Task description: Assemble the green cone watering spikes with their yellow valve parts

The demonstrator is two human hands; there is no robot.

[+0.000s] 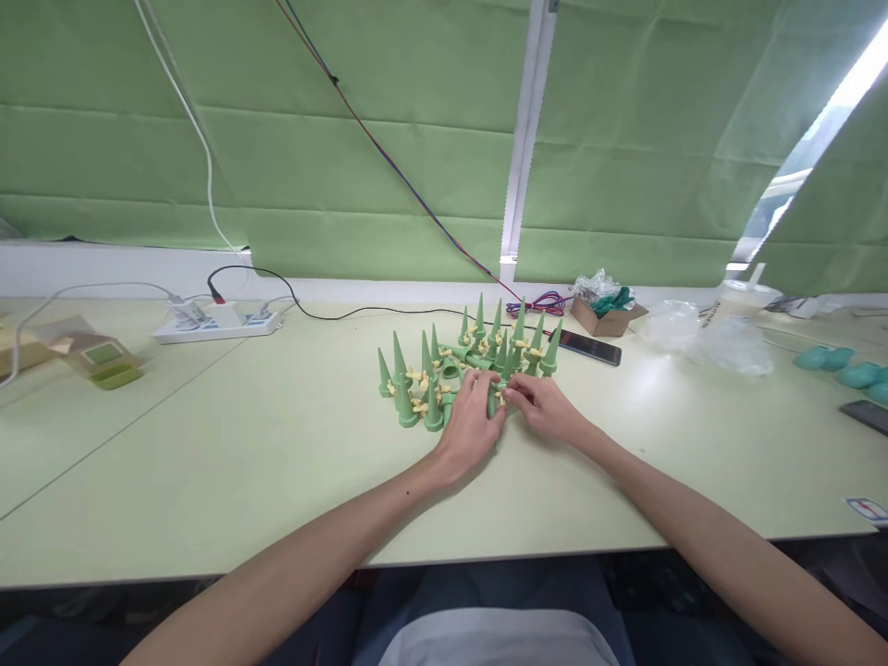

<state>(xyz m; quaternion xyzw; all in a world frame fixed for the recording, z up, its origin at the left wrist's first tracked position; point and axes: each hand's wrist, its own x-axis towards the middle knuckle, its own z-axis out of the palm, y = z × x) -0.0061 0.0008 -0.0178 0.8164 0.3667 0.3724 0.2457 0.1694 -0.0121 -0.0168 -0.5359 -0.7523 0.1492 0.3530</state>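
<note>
Several green plant watering spikes (pixel 406 407) with pale yellow valve pieces (pixel 420 405) stand point-up in a cluster on the table, and a few others lie on their sides. My left hand (pixel 475 421) is wrapped round a green spike (pixel 492 401) at the near side of the cluster, partly hidden by the fingers. Close beside it, my right hand (pixel 542 407) pinches at a small yellow valve on that spike. The fingertips of both hands nearly meet there. Behind them, more upright spikes (pixel 520 324) form the back rows.
A phone (pixel 586 348) lies right of the spikes, with a small cardboard box (pixel 605 316) behind it. A lidded cup (pixel 739 303) and plastic bags (pixel 732 344) are farther right. At left are a white power strip (pixel 218 324) and an opened carton (pixel 93 356).
</note>
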